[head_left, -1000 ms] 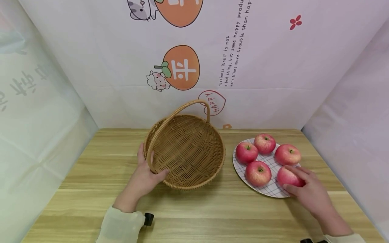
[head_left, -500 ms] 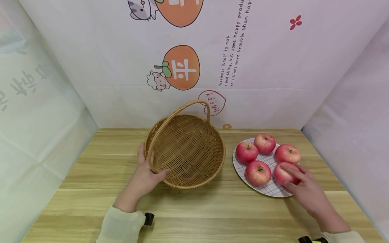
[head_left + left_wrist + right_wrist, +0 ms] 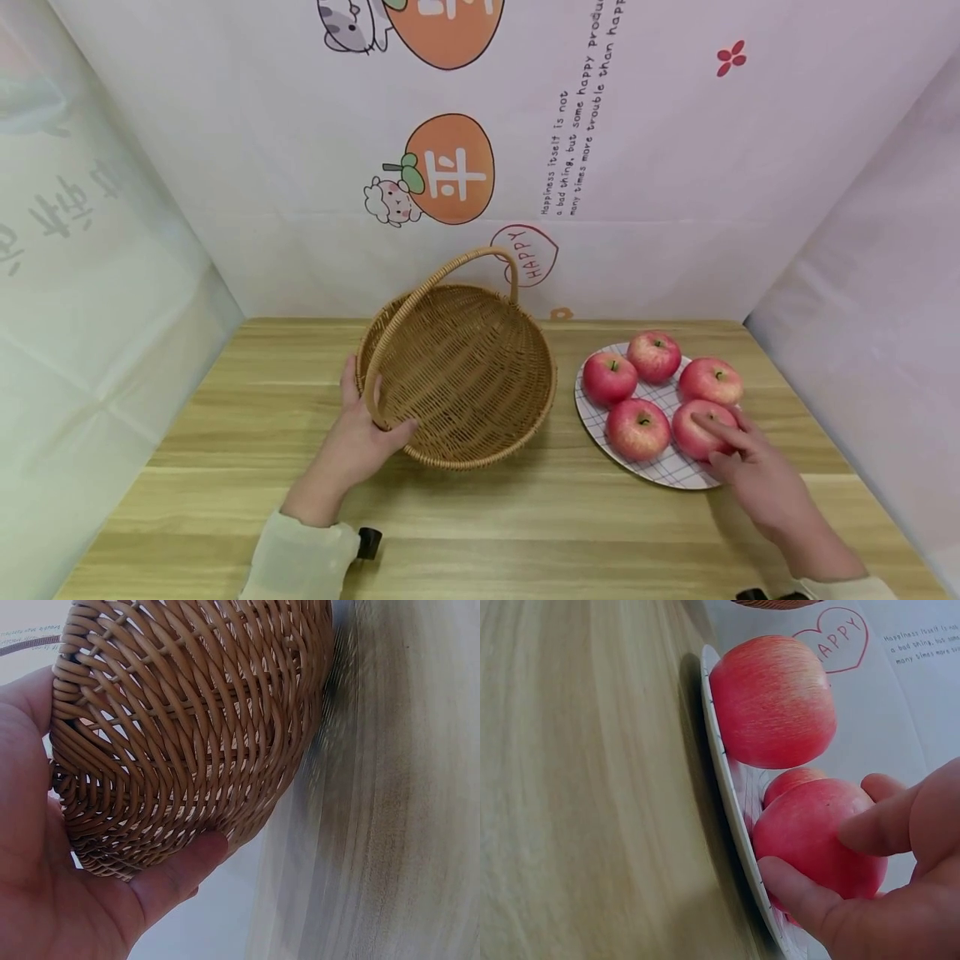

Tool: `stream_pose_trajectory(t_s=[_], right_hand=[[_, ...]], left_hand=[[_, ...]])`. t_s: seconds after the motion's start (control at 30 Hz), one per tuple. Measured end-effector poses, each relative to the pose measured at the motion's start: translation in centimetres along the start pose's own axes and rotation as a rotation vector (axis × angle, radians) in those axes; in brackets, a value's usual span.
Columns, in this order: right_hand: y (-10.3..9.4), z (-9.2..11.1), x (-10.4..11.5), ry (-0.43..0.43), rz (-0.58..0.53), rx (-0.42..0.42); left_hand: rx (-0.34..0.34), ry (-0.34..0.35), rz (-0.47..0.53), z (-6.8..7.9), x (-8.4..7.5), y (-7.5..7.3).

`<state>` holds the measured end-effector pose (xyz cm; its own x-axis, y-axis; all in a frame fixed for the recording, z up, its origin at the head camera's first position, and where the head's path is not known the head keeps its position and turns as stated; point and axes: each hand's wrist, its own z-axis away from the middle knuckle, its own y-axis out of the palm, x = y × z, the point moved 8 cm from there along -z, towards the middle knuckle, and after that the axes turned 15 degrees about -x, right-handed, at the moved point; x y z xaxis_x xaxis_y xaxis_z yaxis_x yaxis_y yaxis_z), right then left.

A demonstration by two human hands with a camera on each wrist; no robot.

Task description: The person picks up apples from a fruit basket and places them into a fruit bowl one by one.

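Observation:
My left hand (image 3: 356, 442) grips the rim of a wicker basket (image 3: 472, 375) near one foot of its arched handle. The basket's mouth tips toward me, and nothing lies inside. In the left wrist view, a finger (image 3: 184, 874) lies along the outer weave (image 3: 195, 727). On the right, my right hand (image 3: 772, 492) has its fingers and thumb around the near-right red apple (image 3: 697, 433), which sits on a round checked plate (image 3: 667, 475). The right wrist view shows the fingertips on that apple (image 3: 810, 832). Several other apples (image 3: 637, 429) share the plate.
The basket and plate stand apart on a wood-grain table (image 3: 510, 533). A printed white backdrop (image 3: 645, 167) rises behind the table's far edge. White side sheets hang at the left (image 3: 97, 292) and right (image 3: 877, 275).
The near-right apple has shifted slightly left and inward on the plate, with its stem now showing. My right hand moved with it. The left hand and basket stay in place.

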<state>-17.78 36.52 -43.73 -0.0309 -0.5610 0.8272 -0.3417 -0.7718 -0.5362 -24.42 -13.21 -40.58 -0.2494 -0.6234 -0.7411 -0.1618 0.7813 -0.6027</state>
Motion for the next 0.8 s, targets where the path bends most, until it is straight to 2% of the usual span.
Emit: stream_pose_trajectory(t_s=[0.2, 0.3, 0.47, 0.57, 0.8], right_hand=[[0.3, 0.0, -1.0, 0.170, -0.317, 0.006], [0.3, 0.0, -1.3, 0.192, -0.415, -0.003], [0.5, -0.1, -1.1, 0.203, -0.653, 0.028], [0.4, -0.3, -0.9, 0.206, -0.670, 0.030], [0.4, -0.3, -0.9, 0.243, -0.580, -0.012]], left_hand=[[0.013, -0.020, -0.001, 0.1, 0.2, 0.0], [0.019, -0.039, -0.005, 0.2, 0.4, 0.0], [0.020, -0.057, -0.002, 0.2, 0.6, 0.0], [0.013, -0.055, 0.006, 0.2, 0.7, 0.0], [-0.006, -0.059, -0.023, -0.2, 1.0, -0.3]])
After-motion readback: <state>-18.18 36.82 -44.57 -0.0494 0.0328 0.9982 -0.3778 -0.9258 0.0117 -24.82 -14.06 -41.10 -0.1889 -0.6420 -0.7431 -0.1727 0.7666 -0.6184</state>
